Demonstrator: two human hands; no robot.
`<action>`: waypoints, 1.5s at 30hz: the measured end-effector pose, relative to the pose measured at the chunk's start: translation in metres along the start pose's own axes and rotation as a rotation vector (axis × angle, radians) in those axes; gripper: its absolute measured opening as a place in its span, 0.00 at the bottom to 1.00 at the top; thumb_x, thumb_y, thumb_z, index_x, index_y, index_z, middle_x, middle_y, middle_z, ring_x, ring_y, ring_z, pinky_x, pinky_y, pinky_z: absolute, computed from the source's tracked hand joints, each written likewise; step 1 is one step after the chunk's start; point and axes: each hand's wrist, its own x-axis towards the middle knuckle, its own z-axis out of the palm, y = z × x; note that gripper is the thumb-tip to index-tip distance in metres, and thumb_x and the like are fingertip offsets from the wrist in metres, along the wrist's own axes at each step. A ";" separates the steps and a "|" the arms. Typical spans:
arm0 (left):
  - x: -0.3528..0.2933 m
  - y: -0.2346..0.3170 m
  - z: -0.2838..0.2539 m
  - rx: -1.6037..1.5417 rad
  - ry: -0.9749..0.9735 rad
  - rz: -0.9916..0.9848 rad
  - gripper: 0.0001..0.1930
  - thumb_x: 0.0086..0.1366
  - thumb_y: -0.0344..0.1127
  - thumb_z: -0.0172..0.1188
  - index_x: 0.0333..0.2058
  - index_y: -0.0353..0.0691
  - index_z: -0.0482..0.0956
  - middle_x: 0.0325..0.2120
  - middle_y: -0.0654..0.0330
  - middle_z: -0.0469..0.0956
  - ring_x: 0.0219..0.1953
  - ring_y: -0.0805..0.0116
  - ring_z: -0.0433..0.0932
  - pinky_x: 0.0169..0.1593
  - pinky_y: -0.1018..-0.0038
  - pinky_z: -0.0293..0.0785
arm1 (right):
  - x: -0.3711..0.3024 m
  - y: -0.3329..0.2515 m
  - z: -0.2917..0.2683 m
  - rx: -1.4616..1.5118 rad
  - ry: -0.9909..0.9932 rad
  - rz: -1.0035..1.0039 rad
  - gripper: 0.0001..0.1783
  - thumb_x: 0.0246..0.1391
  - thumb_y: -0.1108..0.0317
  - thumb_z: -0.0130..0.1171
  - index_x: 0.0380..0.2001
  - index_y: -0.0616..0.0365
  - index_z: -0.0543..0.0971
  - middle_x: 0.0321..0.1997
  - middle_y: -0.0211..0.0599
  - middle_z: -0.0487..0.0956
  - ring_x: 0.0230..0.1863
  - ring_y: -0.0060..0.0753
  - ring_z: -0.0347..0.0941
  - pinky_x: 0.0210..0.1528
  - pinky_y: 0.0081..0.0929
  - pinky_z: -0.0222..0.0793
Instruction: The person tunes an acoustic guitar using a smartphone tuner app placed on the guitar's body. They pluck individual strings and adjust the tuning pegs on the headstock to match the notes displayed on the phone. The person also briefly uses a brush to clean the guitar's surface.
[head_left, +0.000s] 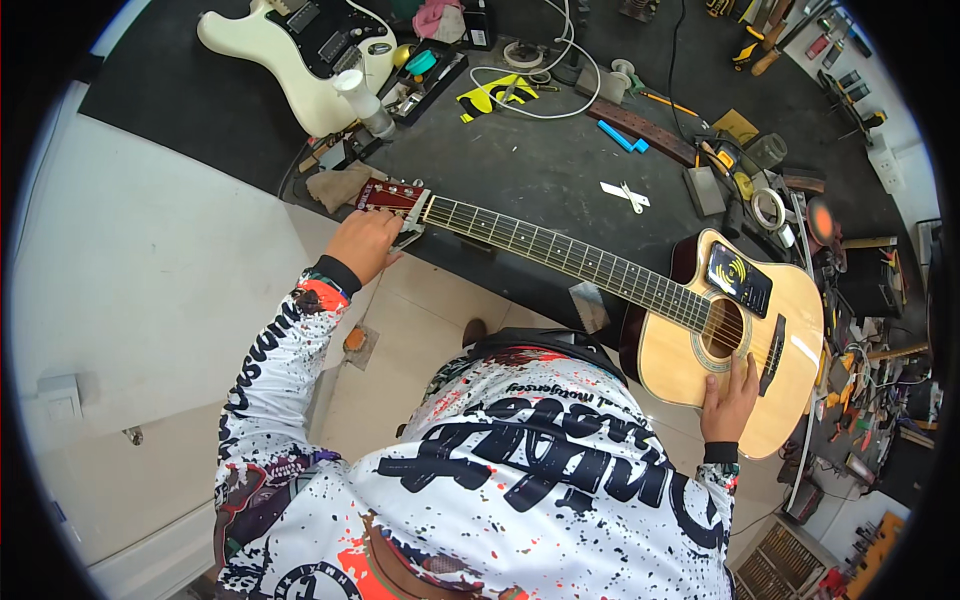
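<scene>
An acoustic guitar (790, 370) with a pale wood top lies strings up along the bench's near edge, its neck pointing left. My left hand (365, 243) is closed at the near edge of its red-brown headstock (395, 196), by the tuning pegs; the fingertips are partly hidden. Beside that hand, a silver clamp like a capo (413, 222) sits across the neck near the nut. My right hand (729, 398) rests on the guitar's top below the soundhole (721, 328), fingers stretched toward the strings. A black phone-like device (738, 279) with a yellow symbol lies on the upper body.
A white electric guitar (300, 95) lies at the far left of the dark bench (470, 150). Behind the neck are blue pieces (622, 137), a white card (625, 196) and a loose white cable (530, 110). Tools and tape rolls (768, 208) crowd the right.
</scene>
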 end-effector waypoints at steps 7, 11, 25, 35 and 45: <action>0.004 -0.008 0.003 -0.003 0.027 0.100 0.17 0.49 0.37 0.72 0.36 0.39 0.78 0.32 0.57 0.78 0.38 0.55 0.77 0.45 0.62 0.72 | 0.000 0.001 0.000 0.017 0.029 0.007 0.31 0.57 0.65 0.62 0.63 0.56 0.69 0.69 0.57 0.61 0.68 0.60 0.58 0.67 0.48 0.55; 0.003 -0.010 0.006 -0.014 0.053 0.126 0.16 0.50 0.36 0.71 0.36 0.39 0.78 0.33 0.56 0.79 0.39 0.55 0.78 0.46 0.62 0.73 | 0.002 -0.001 0.000 0.028 0.030 0.012 0.31 0.57 0.64 0.62 0.63 0.55 0.69 0.68 0.57 0.62 0.67 0.60 0.58 0.67 0.48 0.55; -0.011 -0.002 0.007 -0.033 0.066 0.090 0.13 0.52 0.33 0.68 0.36 0.39 0.78 0.34 0.56 0.79 0.40 0.55 0.78 0.46 0.62 0.74 | 0.005 -0.004 -0.005 0.010 0.019 0.038 0.33 0.55 0.62 0.64 0.63 0.55 0.69 0.69 0.56 0.61 0.68 0.60 0.57 0.68 0.48 0.55; -0.051 0.007 -0.033 -0.113 0.196 0.104 0.15 0.49 0.32 0.70 0.35 0.38 0.75 0.33 0.53 0.76 0.39 0.52 0.77 0.44 0.63 0.74 | 0.005 -0.005 -0.003 0.019 0.017 0.065 0.34 0.54 0.64 0.64 0.63 0.56 0.68 0.69 0.57 0.61 0.67 0.61 0.58 0.68 0.49 0.55; 0.158 -0.066 -0.009 -0.485 0.261 -0.100 0.30 0.55 0.48 0.71 0.48 0.34 0.70 0.41 0.50 0.76 0.43 0.57 0.76 0.49 0.67 0.73 | 0.009 -0.002 -0.007 -0.040 -0.013 -0.017 0.33 0.55 0.64 0.63 0.63 0.56 0.68 0.68 0.57 0.62 0.67 0.61 0.58 0.68 0.49 0.54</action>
